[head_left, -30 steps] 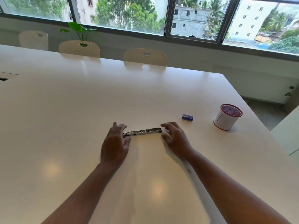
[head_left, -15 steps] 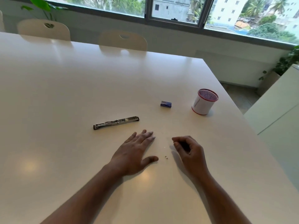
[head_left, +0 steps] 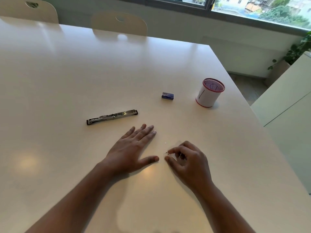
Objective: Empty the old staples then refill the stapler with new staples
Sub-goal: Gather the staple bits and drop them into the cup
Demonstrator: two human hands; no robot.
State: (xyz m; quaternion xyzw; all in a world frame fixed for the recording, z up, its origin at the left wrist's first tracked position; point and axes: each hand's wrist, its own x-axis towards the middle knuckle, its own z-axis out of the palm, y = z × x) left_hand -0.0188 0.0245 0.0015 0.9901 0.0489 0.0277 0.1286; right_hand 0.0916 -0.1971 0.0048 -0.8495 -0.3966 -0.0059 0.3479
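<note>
— Where's the stapler (head_left: pixel 112 116)?
— Lying flat on the white worktop (head_left: pixel 67 78), opened out, beyond the left hand (head_left: pixel 133 148).
— And the hands?
— Left grip wide, fingers flat on the worktop. Right hand (head_left: pixel 186 158) pinches a small staple piece (head_left: pixel 166 153).
— Anything else?
— A blue staple box (head_left: pixel 167 96), a mesh cup (head_left: pixel 210 92) right of it.
</note>
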